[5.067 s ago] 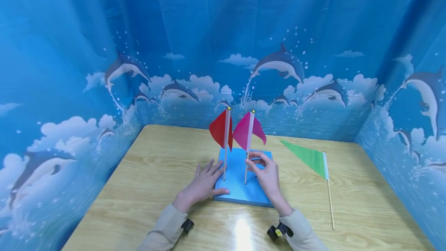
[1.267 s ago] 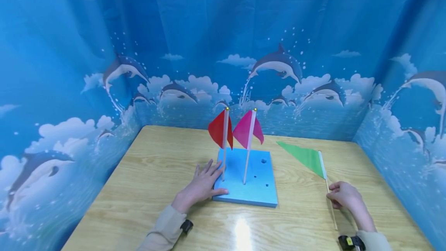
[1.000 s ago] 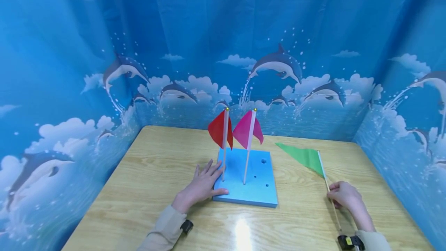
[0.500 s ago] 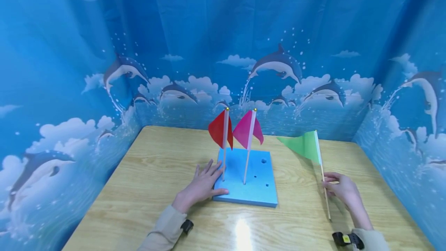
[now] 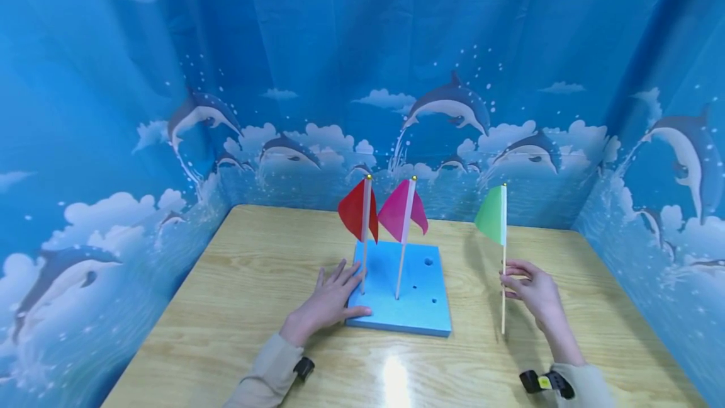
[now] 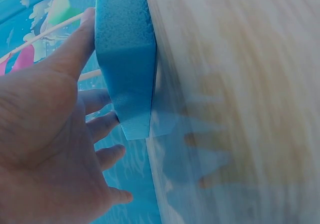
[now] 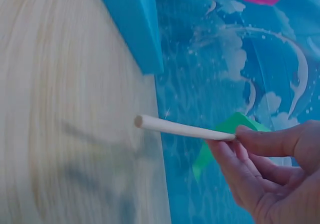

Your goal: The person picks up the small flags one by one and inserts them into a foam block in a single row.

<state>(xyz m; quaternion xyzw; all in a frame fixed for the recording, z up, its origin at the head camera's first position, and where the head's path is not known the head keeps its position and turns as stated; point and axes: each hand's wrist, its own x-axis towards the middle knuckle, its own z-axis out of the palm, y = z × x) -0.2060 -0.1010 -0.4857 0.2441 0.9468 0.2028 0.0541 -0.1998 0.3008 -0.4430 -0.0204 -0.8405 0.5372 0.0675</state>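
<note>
My right hand pinches the thin wooden stick of a green flag between thumb and fingers. The flag stands upright, right of the blue foam block. In the right wrist view the stick's bare lower end juts out past the fingertips, over the table. My left hand lies with spread fingers on the left edge of the block; the left wrist view shows the thumb on its top side. A red flag and a pink flag stand in the block.
Several round holes, one larger hole among them, show in the right half of the block. Under everything is a wood-grain table. A blue curtain printed with dolphins encloses its back and sides.
My right hand went from the pink flag's stick to the green flag, which lay on the table, then raised it upright and brought it left. My left hand stayed on the block.
</note>
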